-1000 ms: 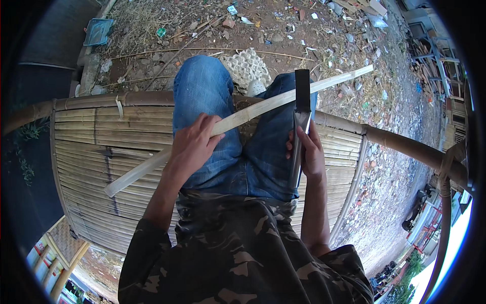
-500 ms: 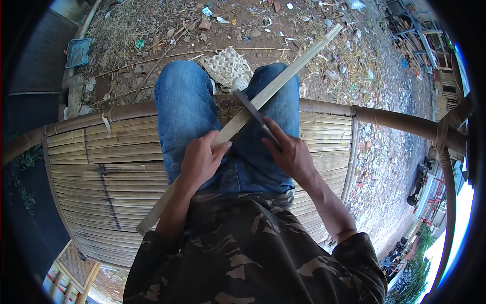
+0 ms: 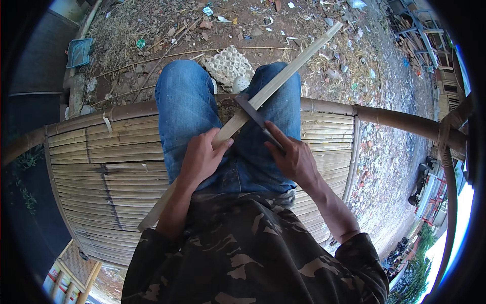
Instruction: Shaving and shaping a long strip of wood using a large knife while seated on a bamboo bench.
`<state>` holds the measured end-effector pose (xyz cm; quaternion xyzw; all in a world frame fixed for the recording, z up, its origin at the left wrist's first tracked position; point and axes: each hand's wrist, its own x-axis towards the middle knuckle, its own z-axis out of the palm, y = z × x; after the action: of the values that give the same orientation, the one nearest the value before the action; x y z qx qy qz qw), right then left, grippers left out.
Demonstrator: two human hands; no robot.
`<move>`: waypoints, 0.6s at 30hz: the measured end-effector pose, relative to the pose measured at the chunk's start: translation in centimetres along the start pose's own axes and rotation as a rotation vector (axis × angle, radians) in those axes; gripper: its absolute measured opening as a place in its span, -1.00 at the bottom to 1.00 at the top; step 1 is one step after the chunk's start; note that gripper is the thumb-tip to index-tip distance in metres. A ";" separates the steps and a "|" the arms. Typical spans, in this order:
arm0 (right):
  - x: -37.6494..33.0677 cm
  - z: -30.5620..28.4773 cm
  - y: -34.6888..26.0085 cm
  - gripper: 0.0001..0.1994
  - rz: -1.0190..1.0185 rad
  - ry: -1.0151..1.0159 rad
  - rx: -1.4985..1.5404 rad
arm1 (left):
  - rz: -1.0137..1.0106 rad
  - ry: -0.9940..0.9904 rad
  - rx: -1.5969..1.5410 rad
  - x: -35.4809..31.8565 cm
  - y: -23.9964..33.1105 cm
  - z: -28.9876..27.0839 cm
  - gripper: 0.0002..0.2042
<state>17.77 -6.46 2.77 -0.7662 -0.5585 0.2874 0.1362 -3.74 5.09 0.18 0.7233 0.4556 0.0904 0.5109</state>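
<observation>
A long pale wooden strip (image 3: 296, 65) lies slantwise across my lap, its far end up to the right and its near end under my left forearm. My left hand (image 3: 205, 154) is closed round its lower middle, thumb on top. In my right hand (image 3: 294, 158) is the handle of a knife, with the index finger stretched along it. The dark knife blade (image 3: 251, 110) crosses over the strip between my knees, touching or very close to it. Most of the handle is hidden in my palm.
I sit on a bamboo slat bench (image 3: 109, 187) with a round bamboo front rail (image 3: 329, 106). Beyond my knees, an egg tray (image 3: 228, 65) lies on littered ground. A blue crate (image 3: 79, 52) is at far left, stacked wood (image 3: 412, 38) at far right.
The knife blade has shifted slightly toward me along the strip and shows more of its flat side. Both hands keep their hold and have hardly moved.
</observation>
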 end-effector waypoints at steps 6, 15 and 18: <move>0.1 0.0 -0.1 -0.48 -0.034 -0.062 -0.077 | 0.051 0.042 -0.006 -0.3 0.0 0.3 -0.67; 1.0 -0.9 -0.6 -0.49 0.009 -0.069 -0.110 | 0.042 0.043 -0.007 -0.3 -0.2 0.7 -0.68; -0.3 -0.2 -0.2 -0.53 -0.148 -0.125 -0.093 | 0.061 0.055 0.010 -0.5 -0.6 0.9 -0.69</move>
<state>17.64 -6.62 3.10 -0.7087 -0.6338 0.2975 0.0860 -3.77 4.17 -0.54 0.7369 0.4474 0.1234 0.4915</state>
